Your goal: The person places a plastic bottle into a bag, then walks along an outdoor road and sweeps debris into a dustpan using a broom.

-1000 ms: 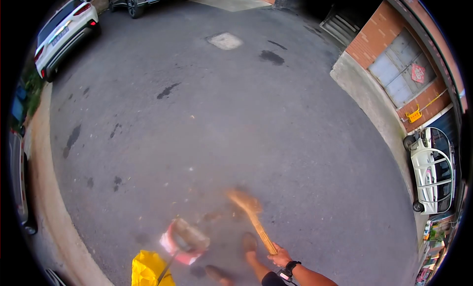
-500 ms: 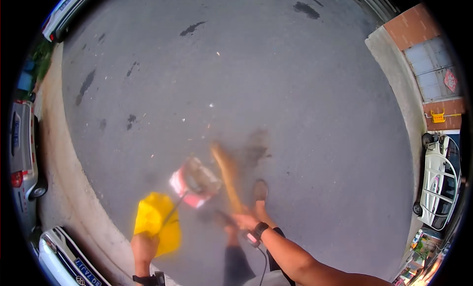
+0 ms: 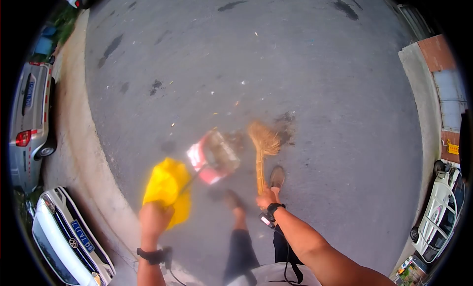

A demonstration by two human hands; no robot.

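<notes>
A straw broom (image 3: 260,160) is gripped near the end of its handle by my right hand (image 3: 267,198); its bristles spread just above or on the asphalt ahead of my shoe. My left hand (image 3: 156,218) is closed around the thin rod of a red and white dustpan (image 3: 199,155) and a bright yellow bag or cloth (image 3: 170,187) that hangs about the rod. The dustpan sits left of the broom, its open side turned toward the bristles. Blur hides whether it touches the ground.
Bits of litter (image 3: 243,82) and dark stains (image 3: 156,87) dot the asphalt (image 3: 315,89). A white car (image 3: 69,236) and a grey van (image 3: 30,123) stand along the left kerb. On the right are another white vehicle (image 3: 441,214) and a brick wall.
The view has shifted, so ground and cars appear elsewhere. The broom has swung more upright and its bristles show sharply. My left foot has come forward, blurred. Both hands keep their holds.
</notes>
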